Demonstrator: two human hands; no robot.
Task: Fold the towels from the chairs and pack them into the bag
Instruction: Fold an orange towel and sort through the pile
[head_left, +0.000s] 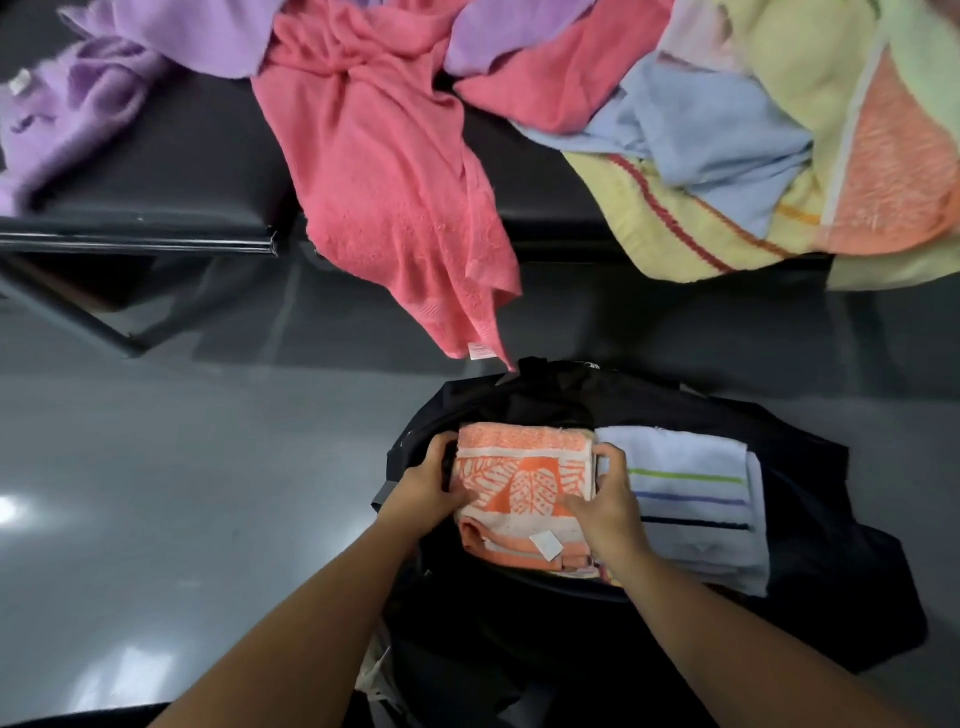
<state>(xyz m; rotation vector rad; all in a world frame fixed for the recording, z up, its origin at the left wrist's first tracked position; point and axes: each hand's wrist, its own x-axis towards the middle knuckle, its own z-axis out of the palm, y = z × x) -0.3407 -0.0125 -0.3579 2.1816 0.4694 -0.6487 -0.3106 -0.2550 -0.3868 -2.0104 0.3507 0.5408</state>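
Likely an office or waiting room: glossy grey floor (156, 467), black padded metal-framed chairs (182, 171).

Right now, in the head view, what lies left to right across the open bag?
In order: left hand → folded orange towel → right hand → white striped towel, all within the black bag.

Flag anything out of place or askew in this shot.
The pink towel hangs over the chair edge, its corner dangling close to the black bag. In the bag, the folded orange towel, gripped by the left hand and right hand, and the striped white towel lie neat.
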